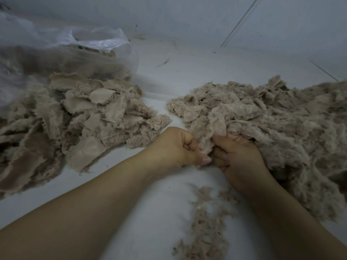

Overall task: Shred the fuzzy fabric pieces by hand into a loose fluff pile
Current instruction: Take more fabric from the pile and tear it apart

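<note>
A beige fuzzy fabric piece [212, 128] stands between my two hands at the centre. My left hand [176, 147] is shut on its left edge, thumb pointing right. My right hand [238, 156] grips its right edge, fingers curled into the fabric. A heap of whole fabric pieces [75, 117] lies to the left, showing woven backing and fuzzy faces. A large fluff pile [281, 132] spreads to the right, touching my right hand and hiding part of it.
A clear plastic bag [62, 51] with more fabric lies at the back left. Loose fluff scraps [206, 222] are strewn on the white surface [159, 212] between my forearms. A grey wall rises behind.
</note>
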